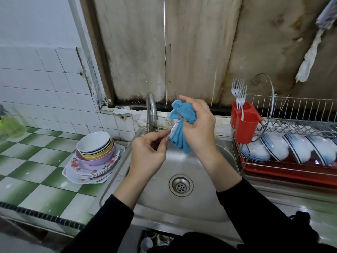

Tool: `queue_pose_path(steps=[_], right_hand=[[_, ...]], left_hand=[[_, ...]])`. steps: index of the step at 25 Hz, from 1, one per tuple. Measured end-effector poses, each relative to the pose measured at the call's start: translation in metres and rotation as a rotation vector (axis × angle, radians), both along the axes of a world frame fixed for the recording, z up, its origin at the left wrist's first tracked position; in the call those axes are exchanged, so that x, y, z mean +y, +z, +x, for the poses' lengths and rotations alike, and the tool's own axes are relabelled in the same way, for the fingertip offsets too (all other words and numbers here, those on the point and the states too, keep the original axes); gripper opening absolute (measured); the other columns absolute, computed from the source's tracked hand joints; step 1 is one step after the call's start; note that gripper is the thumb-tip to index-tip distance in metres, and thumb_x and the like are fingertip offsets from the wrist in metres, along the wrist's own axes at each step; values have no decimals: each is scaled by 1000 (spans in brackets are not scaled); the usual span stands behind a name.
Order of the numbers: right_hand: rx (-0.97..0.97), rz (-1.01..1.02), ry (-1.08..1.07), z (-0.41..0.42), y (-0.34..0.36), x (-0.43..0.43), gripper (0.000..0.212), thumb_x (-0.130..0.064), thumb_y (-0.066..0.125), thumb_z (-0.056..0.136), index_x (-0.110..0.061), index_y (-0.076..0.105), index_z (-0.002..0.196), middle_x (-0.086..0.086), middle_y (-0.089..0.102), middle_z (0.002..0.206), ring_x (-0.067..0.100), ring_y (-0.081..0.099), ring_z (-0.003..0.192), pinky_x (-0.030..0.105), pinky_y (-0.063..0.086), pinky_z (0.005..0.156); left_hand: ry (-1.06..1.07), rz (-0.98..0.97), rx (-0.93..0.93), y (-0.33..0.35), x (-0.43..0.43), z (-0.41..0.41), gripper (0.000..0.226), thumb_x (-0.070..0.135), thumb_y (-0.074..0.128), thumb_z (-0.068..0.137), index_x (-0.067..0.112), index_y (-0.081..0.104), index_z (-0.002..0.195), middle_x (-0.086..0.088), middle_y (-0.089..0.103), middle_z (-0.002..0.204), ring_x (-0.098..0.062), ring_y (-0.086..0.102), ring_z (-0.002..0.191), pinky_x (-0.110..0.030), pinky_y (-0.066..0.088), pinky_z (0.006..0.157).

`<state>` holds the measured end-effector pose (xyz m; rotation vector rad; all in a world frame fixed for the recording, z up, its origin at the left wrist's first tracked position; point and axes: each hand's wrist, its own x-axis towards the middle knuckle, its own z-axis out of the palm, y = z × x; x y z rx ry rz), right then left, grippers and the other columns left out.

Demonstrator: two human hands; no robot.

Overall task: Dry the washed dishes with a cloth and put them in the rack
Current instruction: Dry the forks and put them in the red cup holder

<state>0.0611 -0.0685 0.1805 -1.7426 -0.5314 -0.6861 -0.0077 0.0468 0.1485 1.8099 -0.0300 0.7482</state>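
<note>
You are drying a silvery utensil (172,133), left hand (147,152) pinching it, right hand (198,128) gripping the fluffy blue cloth (184,110) round it; next, probably the red plastic cutlery holder (244,126).

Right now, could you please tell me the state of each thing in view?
Blue cloth: bunched in right hand, wrapped round metal utensil.
Metal utensil: mostly hidden, end pinched by left hand.
Tap: no water running.
Stacked dishes: on counter, not yet racked.
Bowls: on edge in rack.
Forks: upright in red holder.
Glass lid: upright in rack.
</note>
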Motion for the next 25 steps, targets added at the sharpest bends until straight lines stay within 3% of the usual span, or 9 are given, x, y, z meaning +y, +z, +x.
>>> queue_pose_path(steps=[2, 5, 8, 12, 16, 18, 21, 23, 25], right_hand=[[-44, -42, -40, 2, 1, -6, 67, 25, 52, 65, -12, 66, 119, 7, 57, 109, 11, 56, 98, 9, 42, 82], [-32, -50, -122, 3, 7, -24, 67, 25, 47, 66, -12, 66, 119, 0, 49, 111, 1, 47, 98, 7, 41, 85], [-9, -77, -238, 13, 17, -55, 63, 22, 51, 72, -15, 65, 121, -2, 47, 115, 0, 45, 101, 4, 39, 88], [-57, -192, -379, 24, 19, -96, 68, 22, 54, 71, -15, 61, 128, 2, 46, 124, 1, 41, 110, 14, 38, 99], [-136, -347, -529, 36, 12, -135, 69, 21, 58, 67, -8, 58, 130, 15, 47, 130, 24, 44, 120, 24, 34, 102], [-144, -400, -575, 45, 8, -152, 67, 20, 59, 69, -6, 58, 130, 19, 46, 133, 31, 43, 124, 27, 32, 103], [-147, -406, -554, 59, -1, -172, 61, 17, 64, 73, -3, 59, 129, 23, 48, 134, 37, 45, 125, 30, 33, 103], [-153, -411, -516, 62, -5, -180, 57, 13, 63, 74, -2, 58, 129, 23, 49, 133, 37, 46, 124, 26, 32, 104], [-172, -440, -489, 63, -7, -187, 59, 13, 63, 72, -1, 58, 129, 21, 53, 130, 33, 49, 121, 12, 27, 105]], left_hand=[[4, 35, 16, -2, -2, 2, 30, -5, 66, 84, 13, 73, 106, 16, 69, 82, 13, 59, 66, -4, 44, 66], [63, 67, 34, -3, 0, 7, 27, -3, 68, 84, 10, 73, 107, 15, 63, 73, 13, 54, 56, -2, 39, 60], [81, 118, 68, 1, 8, 18, 26, 5, 69, 85, 15, 74, 109, 9, 63, 70, 6, 53, 55, -6, 39, 58], [-14, 356, 30, 25, 6, 46, 23, 10, 72, 84, 16, 75, 106, 12, 65, 74, -3, 58, 64, -17, 44, 64], [-142, 613, -141, 57, -10, 78, 23, 7, 69, 84, 10, 75, 106, -5, 72, 86, -13, 63, 73, -20, 43, 68], [-198, 739, -206, 70, -21, 97, 23, 9, 68, 84, 8, 75, 106, -8, 72, 86, -21, 65, 76, -22, 42, 69], [-330, 846, -227, 84, -36, 128, 22, 14, 71, 81, 11, 76, 102, -6, 70, 82, -21, 65, 73, -29, 50, 69], [-408, 928, -224, 89, -48, 146, 21, 19, 73, 82, 13, 77, 102, -4, 69, 82, -21, 64, 73, -34, 51, 66], [-447, 1048, -242, 92, -60, 162, 20, 19, 72, 85, 14, 76, 104, -4, 67, 82, -23, 63, 75, -31, 48, 63]])
